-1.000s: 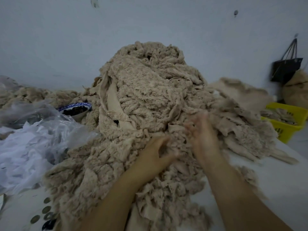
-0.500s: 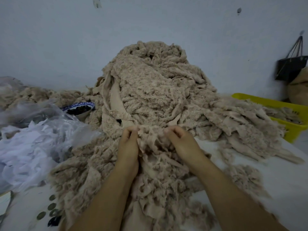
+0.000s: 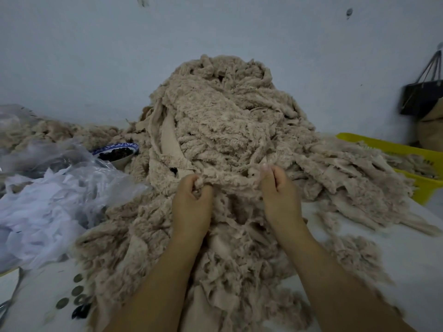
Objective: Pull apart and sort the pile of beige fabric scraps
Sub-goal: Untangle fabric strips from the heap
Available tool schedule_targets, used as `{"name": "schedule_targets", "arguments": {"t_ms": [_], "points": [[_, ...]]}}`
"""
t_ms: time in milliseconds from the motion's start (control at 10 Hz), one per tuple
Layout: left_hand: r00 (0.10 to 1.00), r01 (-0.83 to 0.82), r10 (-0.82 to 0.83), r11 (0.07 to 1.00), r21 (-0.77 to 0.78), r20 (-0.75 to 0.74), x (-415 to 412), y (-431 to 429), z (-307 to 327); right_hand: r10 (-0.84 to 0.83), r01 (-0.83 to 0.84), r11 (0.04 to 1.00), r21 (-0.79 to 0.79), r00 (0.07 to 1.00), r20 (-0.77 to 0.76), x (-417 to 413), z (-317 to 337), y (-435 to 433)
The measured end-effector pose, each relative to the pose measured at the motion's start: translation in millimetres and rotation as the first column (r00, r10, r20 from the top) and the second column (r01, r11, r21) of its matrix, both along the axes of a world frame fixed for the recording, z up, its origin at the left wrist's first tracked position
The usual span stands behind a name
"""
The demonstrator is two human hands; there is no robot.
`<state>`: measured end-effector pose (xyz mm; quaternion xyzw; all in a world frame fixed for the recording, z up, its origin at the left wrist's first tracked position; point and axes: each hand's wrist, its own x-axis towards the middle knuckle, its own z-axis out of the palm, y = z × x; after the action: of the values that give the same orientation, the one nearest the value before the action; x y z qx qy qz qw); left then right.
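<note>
A plain pale blue-grey wall (image 3: 96, 56) rises behind the far edge of the white worktop (image 3: 407, 255), under dim, flat light. A small dark mark (image 3: 349, 12) spots the wall high up. Past the worktop's far right corner a black bag (image 3: 419, 97) hangs by its straps against the wall, above a brown sack (image 3: 432, 133).

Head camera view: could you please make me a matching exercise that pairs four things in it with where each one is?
Things
1. blue-and-white ceramic bowl
2. yellow plastic basket
3. black bag with long handles
4. strip of beige fleecy fabric

Places
A. upper far right, beyond the basket
B. stretched between the left hand and right hand
C. left of the tall pile of beige fabric scraps, holding dark pieces
D. right of the pile, holding beige scraps

Pairs: 1-C, 2-D, 3-A, 4-B
</note>
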<state>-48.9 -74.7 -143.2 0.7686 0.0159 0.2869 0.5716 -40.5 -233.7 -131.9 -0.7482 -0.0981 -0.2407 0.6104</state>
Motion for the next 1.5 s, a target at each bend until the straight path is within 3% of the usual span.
{"name": "schedule_targets", "arguments": {"t_ms": [100,200,300,400,500,600,700,800,900,1000,1100,1200,1300,1400,1500], "points": [[0.998,-0.016,0.001,0.963,-0.269,-0.056,1.1,2.3,5.7,0.204,-0.200,0.979,0.045,0.969,-0.139,-4.2,3.7,2.9],[0.909,0.240,-0.412,0.650,-0.721,-0.068,0.4,13.1,10.7,0.389,-0.499,0.846,-0.188,0.819,-0.423,-8.8,-1.0,7.3],[0.842,0.308,-0.532,0.606,-0.734,-0.086,0.2,18.6,14.2,0.451,-0.546,0.820,-0.171,0.801,-0.394,-11.6,-2.5,10.3],[0.847,0.271,-0.478,0.762,-0.588,-0.230,3.3,15.7,17.4,0.495,-0.515,0.850,-0.114,0.853,-0.164,-20.0,7.4,15.3],[0.828,0.360,-0.472,0.862,-0.357,-0.303,-3.5,6.3,12.5,0.532,-0.542,0.815,-0.206,0.840,-0.105,-32.0,13.1,25.4],[0.776,0.350,-0.529,0.814,-0.464,-0.343,-9.7,2.8,18.5,0.552,-0.576,0.763,-0.295,0.817,-0.168,-36.2,9.4,32.8],[0.765,0.345,-0.520,0.829,-0.440,-0.379,-7.2,1.2,25.5,0.614,-0.657,0.676,-0.334,0.752,-0.239,-37.5,4.8,35.3],[0.798,0.335,-0.478,0.858,-0.389,-0.368,-0.3,3.4,15.8,0.611,-0.664,0.690,-0.290,0.748,-0.259,-35.4,1.4,36.1],[0.854,0.254,-0.434,0.828,-0.499,-0.285,2.3,4.4,9.7,0.406,-0.430,0.888,-0.161,0.899,-0.164,-20.9,-3.7,31.4],[0.797,0.203,-0.564,0.587,-0.784,-0.217,3.8,6.9,10.5,0.141,-0.145,0.989,0.000,0.958,-0.250,-7.2,-1.9,18.2],[0.744,0.243,-0.641,0.522,-0.818,-0.189,-0.1,3.2,12.2,0.365,-0.351,0.931,0.106,0.859,-0.360,-2.9,-3.9,10.7],[0.778,0.281,-0.611,0.547,-0.789,-0.147,-0.8,4.9,11.2,0.467,-0.515,0.857,-0.009,0.784,-0.410,-7.3,-9.0,18.6],[0.855,0.303,-0.490,0.738,-0.603,-0.169,-0.2,7.8,9.2,0.407,-0.378,0.914,0.149,0.847,-0.343,-4.1,-6.7,16.1],[0.919,0.173,-0.290,0.905,-0.388,-0.266,-1.6,5.6,12.0,0.359,-0.076,0.800,0.595,0.855,-0.375,6.0,2.6,0.0],[0.968,-0.029,-0.092,0.883,-0.468,-0.234,6.0,17.1,15.1,0.305,0.084,0.665,0.742,0.876,-0.372,14.6,7.9,-14.4]]}}
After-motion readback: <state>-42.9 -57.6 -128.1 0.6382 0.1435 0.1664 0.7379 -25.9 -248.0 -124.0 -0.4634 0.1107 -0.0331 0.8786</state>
